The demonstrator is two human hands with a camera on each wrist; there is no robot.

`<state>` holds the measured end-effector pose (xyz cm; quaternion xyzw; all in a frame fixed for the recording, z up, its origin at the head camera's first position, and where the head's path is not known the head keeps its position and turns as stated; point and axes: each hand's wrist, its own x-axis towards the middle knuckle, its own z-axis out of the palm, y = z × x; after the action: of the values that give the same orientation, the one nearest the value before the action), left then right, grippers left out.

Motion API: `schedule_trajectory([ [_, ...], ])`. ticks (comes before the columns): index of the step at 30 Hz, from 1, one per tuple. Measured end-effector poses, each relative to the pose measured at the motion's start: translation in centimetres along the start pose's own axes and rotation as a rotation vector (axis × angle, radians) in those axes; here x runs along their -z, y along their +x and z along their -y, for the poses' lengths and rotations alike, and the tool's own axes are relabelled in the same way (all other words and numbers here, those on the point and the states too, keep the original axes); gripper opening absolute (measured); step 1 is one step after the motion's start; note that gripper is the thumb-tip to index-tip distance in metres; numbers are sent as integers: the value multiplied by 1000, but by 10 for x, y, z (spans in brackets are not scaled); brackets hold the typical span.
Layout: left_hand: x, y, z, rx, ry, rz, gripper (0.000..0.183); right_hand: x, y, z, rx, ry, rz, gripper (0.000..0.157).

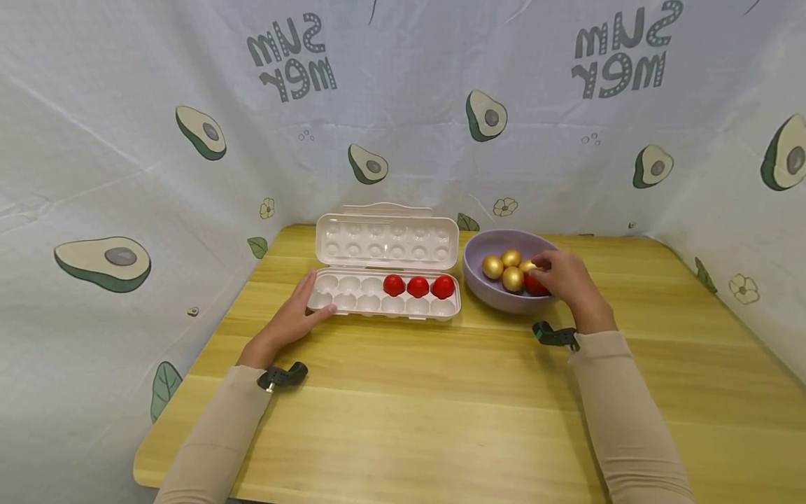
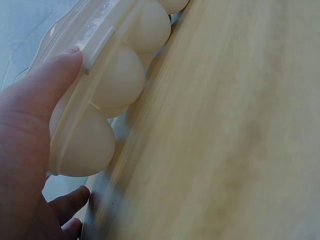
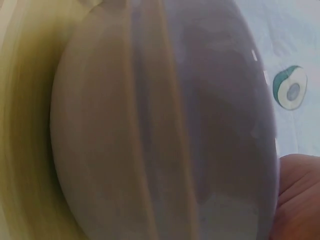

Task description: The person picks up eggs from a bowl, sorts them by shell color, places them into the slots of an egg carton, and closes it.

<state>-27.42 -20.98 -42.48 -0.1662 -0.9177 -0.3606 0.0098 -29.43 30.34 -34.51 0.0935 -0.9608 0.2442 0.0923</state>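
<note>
A cream egg carton [image 1: 384,308] lies with its lid raised at the back. Three red eggs [image 1: 418,286] sit in its back row, toward the right end. My left hand [image 1: 292,318] rests around the carton's left end, thumb on the front rim; in the left wrist view the thumb [image 2: 62,75] touches the rim and other fingertips show below, apart from the cups. Inside a purple bowl [image 1: 497,297] are several gold eggs [image 1: 513,278]. My right hand [image 1: 569,283] reaches over the bowl's right side, its fingers bent around a red egg [image 1: 534,285], which it partly hides.
The wooden table [image 1: 403,406] extends in front of the carton and bowl. A white curtain [image 1: 415,140] printed with avocados hangs behind and along both sides. Carton and bowl stand close together near the table's back edge.
</note>
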Motion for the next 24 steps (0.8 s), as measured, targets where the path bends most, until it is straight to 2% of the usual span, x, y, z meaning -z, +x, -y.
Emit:
schedule_trajectory([
  [6, 1, 0, 0, 4, 16, 1, 93, 1, 1, 0, -7, -49, 39, 29],
  [13, 0, 0, 0, 6, 20, 1, 93, 1, 1, 0, 9, -53, 88, 29],
  [24, -1, 1, 2, 6, 10, 0, 95, 0, 2, 1, 17, -113, 115, 30],
])
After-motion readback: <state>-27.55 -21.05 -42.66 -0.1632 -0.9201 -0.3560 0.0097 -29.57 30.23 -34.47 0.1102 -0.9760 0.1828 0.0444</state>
